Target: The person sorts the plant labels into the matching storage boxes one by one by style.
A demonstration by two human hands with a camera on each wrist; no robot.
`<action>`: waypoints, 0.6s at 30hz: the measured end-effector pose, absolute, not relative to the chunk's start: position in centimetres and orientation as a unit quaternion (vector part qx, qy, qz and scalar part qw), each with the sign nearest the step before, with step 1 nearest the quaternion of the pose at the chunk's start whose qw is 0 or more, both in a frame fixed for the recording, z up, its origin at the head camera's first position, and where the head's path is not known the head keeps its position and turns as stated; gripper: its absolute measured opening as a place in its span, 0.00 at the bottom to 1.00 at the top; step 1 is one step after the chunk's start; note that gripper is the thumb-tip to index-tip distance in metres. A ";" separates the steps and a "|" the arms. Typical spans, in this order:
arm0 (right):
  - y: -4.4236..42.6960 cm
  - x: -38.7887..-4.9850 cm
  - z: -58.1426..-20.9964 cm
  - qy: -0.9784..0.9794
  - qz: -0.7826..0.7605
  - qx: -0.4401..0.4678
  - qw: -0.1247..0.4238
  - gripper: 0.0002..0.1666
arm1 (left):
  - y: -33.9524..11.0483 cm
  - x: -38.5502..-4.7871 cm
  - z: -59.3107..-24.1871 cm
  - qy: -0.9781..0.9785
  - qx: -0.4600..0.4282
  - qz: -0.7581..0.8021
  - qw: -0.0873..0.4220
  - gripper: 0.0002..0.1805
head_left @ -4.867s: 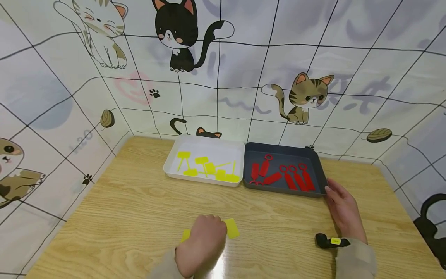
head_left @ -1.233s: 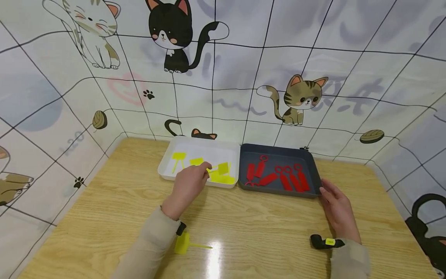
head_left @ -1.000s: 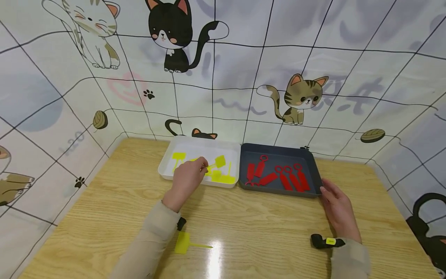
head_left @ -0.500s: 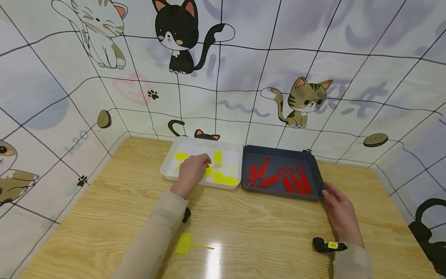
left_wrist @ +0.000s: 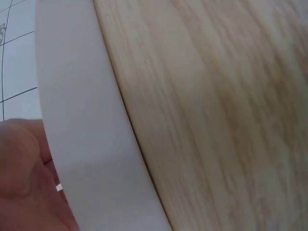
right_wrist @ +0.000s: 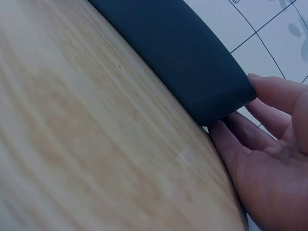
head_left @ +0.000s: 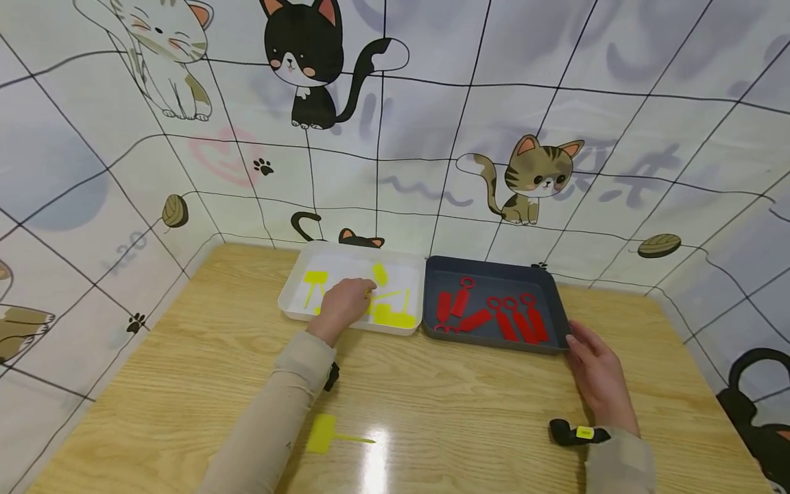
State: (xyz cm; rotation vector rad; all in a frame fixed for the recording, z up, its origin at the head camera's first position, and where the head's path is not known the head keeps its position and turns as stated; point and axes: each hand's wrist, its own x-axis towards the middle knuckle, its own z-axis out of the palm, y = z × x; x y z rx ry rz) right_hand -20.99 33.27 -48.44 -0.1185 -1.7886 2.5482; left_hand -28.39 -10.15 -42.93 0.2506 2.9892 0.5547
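In the head view my left hand (head_left: 345, 305) is over the white tray (head_left: 286, 302). Its curled fingers pinch the thin tail of a yellow cable tie tag (head_left: 379, 274), whose flat head points toward the tray's back. Several more yellow tags (head_left: 395, 317) lie about the hand in that tray. The left wrist view shows mostly the tray's outer wall (left_wrist: 91, 120); the fingertips are hidden there. My right hand (head_left: 601, 377) holds the front right corner of the dark grey tray (right_wrist: 178, 57), its thumb and fingers around the corner.
Several red ring-ended tags (head_left: 475, 319) lie in the dark tray, which stands against the white one. One yellow tag (head_left: 321, 433) rests on the wooden table (head_left: 444, 412) near the front. A cat-patterned wall covering (head_left: 420, 137) closes off the back and sides.
My left hand has moved from the front of the table into the white tray with a yellow cable tie tag, which has turned to point backward. The right hand stays at the dark tray's corner.
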 end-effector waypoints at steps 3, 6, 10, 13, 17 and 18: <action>33.2 -21.0 -48.4 -0.585 0.810 -0.048 0.014 0.34 | -10.0 -28.6 -43.3 0.980 0.092 0.162 0.064 0.19; 33.2 -21.1 -48.4 -0.590 0.806 -0.054 0.014 0.34 | -9.7 -28.8 -43.6 0.979 0.092 0.164 0.077 0.22; 33.3 -21.1 -48.4 -0.588 0.807 -0.054 0.014 0.34 | -9.4 -29.0 -43.9 0.978 0.094 0.168 0.086 0.25; 33.3 -21.1 -48.5 -0.585 0.809 -0.054 0.013 0.35 | -9.2 -29.0 -44.1 0.979 0.106 0.149 0.087 0.26; 33.3 -21.1 -48.5 -0.581 0.812 -0.053 0.012 0.36 | -9.1 -28.9 -44.2 0.980 0.120 0.130 0.087 0.27; 33.3 -21.1 -48.5 -0.583 0.811 -0.051 0.012 0.37 | -9.1 -28.9 -44.2 0.980 0.122 0.129 0.088 0.27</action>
